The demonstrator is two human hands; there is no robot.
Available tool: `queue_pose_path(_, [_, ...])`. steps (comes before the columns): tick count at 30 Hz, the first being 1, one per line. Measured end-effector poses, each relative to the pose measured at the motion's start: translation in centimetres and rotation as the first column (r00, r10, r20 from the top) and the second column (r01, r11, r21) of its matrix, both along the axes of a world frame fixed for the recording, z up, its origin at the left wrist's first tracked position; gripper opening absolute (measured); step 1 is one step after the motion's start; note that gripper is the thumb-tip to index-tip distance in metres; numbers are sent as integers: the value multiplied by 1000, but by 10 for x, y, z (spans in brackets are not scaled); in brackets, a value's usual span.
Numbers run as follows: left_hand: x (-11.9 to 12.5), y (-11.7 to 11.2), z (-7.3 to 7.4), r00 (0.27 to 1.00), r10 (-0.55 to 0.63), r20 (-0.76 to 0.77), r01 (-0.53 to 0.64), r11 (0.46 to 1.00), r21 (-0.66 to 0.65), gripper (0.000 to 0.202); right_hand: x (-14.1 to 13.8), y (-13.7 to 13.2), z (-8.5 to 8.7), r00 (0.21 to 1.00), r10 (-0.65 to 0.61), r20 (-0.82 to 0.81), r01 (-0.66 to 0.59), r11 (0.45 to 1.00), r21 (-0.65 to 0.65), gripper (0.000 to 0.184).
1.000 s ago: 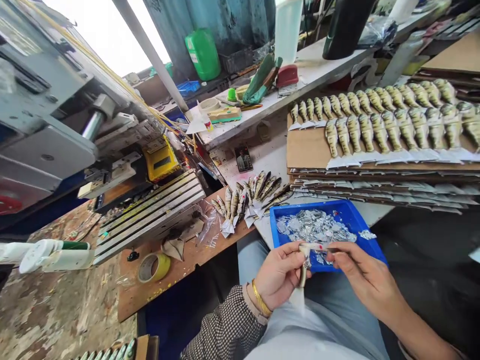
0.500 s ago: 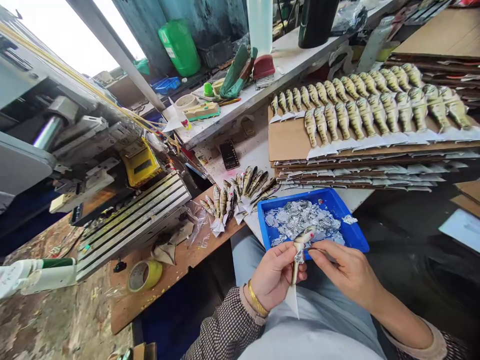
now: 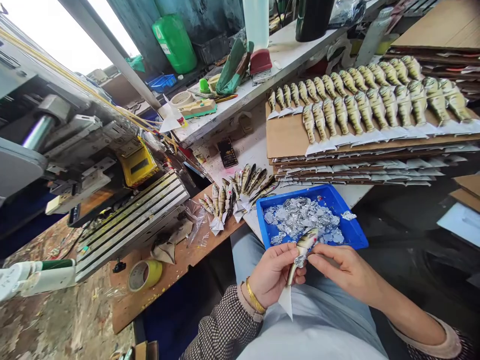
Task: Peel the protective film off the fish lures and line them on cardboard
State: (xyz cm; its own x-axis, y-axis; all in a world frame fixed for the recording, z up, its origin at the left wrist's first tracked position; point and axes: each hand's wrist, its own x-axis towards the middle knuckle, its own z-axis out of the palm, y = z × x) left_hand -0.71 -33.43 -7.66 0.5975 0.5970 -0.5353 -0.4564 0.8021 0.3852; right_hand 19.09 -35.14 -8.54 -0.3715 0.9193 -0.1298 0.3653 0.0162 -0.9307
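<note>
The left hand [image 3: 273, 274] covers the middle of the fish-shaped piece [image 3: 307, 240]; whether the fingertips of the right hand [image 3: 348, 272] pinch anything against it cannot be told. Both hands hide stretches of the near edge of the blue tray [image 3: 262, 225]. By the left edge of the white tabletop [image 3: 258, 142], the phone [image 3: 227, 153] shows lettering too small to read. The loose fish pieces [image 3: 247, 182] partly hide one another. The picture's edges cut off the cardboard sheet's right end [image 3: 281, 145], the black cylinder's top [image 3: 314, 20] and most of a carton [image 3: 152, 350].
</note>
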Motion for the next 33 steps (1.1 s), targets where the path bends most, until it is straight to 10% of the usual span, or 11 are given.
queue_pose_path(18, [15,2,7,989,119,-89,-117,993,25,42,-19,-17,-6,966,-146,213,107,977,185,44])
queue_pose_path(33, [27,-8,-4,972,232,-37,-220,955,199,41,-19,-13,-2,972,-214,96,218,976,-28,45])
